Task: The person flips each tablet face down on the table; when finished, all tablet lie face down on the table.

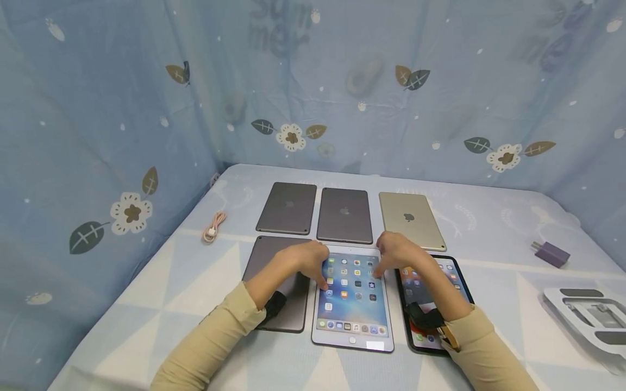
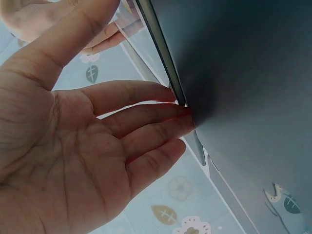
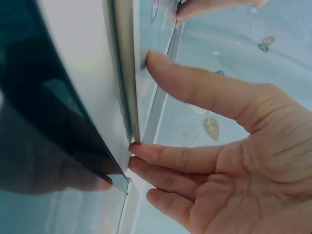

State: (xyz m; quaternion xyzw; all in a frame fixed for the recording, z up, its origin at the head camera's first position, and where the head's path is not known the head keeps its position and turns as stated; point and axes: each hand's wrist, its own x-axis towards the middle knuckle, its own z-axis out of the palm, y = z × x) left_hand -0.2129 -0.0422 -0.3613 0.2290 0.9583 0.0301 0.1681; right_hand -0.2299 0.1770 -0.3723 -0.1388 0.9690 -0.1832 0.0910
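Note:
In the head view, a white tablet (image 1: 353,304) with a lit screen of app icons lies face up between both hands. My left hand (image 1: 309,260) grips its upper left edge, thumb over the screen side. On the opposite edge, my right hand (image 1: 400,252) holds it the same way; in the right wrist view the thumb presses the white face and fingertips meet the rim. A dark grey tablet (image 1: 290,317) lies face down under the left forearm. Beneath the right wrist is a black-framed tablet (image 1: 452,274) with its screen lit.
Behind stand two dark grey tablets (image 1: 288,206) (image 1: 344,214) and a gold tablet (image 1: 411,217), all lying face down. A pink cable (image 1: 212,229) is at left. To the right are a purple charger plug (image 1: 551,253) and a silver stand (image 1: 592,312). Patterned curtain encloses the table.

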